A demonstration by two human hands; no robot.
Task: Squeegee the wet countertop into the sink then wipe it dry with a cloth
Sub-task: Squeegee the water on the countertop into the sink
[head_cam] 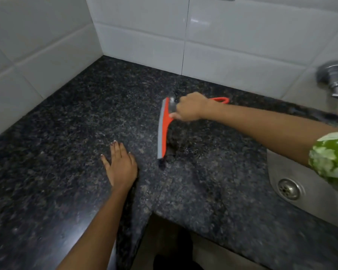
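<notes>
An orange squeegee (163, 127) with a grey rubber blade rests blade-down on the dark speckled granite countertop (72, 121), near the middle of the corner. My right hand (190, 109) is shut on its handle, whose orange loop end sticks out behind my wrist. My left hand (121, 166) lies flat on the counter, palm down with fingers apart, to the left of the blade's near end. A steel sink (281, 172) with a round drain (289, 189) sits at the right. No cloth is in view.
White tiled walls (222, 36) meet in the corner behind the counter. A chrome tap (335, 78) juts from the wall above the sink at the far right. The L-shaped counter's front edge runs along the bottom, with a dark gap below it.
</notes>
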